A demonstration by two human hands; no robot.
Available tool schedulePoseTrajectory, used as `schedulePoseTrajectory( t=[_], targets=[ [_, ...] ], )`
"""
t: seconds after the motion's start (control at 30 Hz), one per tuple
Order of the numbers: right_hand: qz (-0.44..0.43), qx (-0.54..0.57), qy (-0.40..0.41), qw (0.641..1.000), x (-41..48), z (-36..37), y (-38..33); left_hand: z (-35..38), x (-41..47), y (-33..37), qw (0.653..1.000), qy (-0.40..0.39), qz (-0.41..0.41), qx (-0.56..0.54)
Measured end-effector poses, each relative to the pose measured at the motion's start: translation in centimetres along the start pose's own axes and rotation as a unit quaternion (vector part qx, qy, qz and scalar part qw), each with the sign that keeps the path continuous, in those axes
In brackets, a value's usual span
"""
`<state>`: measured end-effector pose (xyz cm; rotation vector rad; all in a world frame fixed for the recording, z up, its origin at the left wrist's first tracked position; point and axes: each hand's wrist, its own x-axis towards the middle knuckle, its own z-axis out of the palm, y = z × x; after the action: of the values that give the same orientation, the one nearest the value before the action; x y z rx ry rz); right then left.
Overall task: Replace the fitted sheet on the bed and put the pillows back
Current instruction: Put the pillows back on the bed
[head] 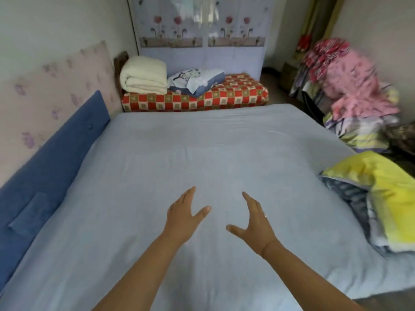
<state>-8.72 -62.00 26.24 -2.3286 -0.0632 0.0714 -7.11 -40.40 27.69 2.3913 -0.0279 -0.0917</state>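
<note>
A pale blue sheet (pixel 202 149) covers the whole bed, fairly smooth with faint creases. My left hand (pixel 183 217) and my right hand (pixel 254 223) are stretched out side by side over the near middle of the sheet, fingers straight, thumbs spread toward each other, holding nothing. A blue and white patterned pillow (pixel 195 81) lies on a red checked bench (pixel 224 96) beyond the far end of the bed. A blue padded headboard (pixel 51 158) runs along the bed's left side.
A folded cream quilt (pixel 143 75) sits on the bench next to the pillow. A yellow and grey duvet (pixel 381 198) is bunched on the bed's right edge. Pink and red bedding (pixel 350 81) is piled at the right wall. A flowered wardrobe (pixel 202 30) stands behind.
</note>
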Motion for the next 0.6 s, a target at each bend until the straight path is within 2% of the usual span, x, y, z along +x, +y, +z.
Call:
schedulePoseTrajectory(
  t=[0.23,0.43,0.6],
  targets=[
    [0.049,0.027,0.124,0.991,0.7,-11.2,6.6,4.3,5.7,11.7,0.996,-0.029,0.084,-0.022],
    [0.09,0.01,0.209,0.974,3.4,-19.8,13.5,11.7,12.0,17.7,0.991,-0.071,0.105,-0.033],
    [0.146,-0.018,0.27,0.952,5.1,-28.0,18.9,18.2,17.1,25.6,0.982,-0.126,0.131,-0.058]
  ],
)
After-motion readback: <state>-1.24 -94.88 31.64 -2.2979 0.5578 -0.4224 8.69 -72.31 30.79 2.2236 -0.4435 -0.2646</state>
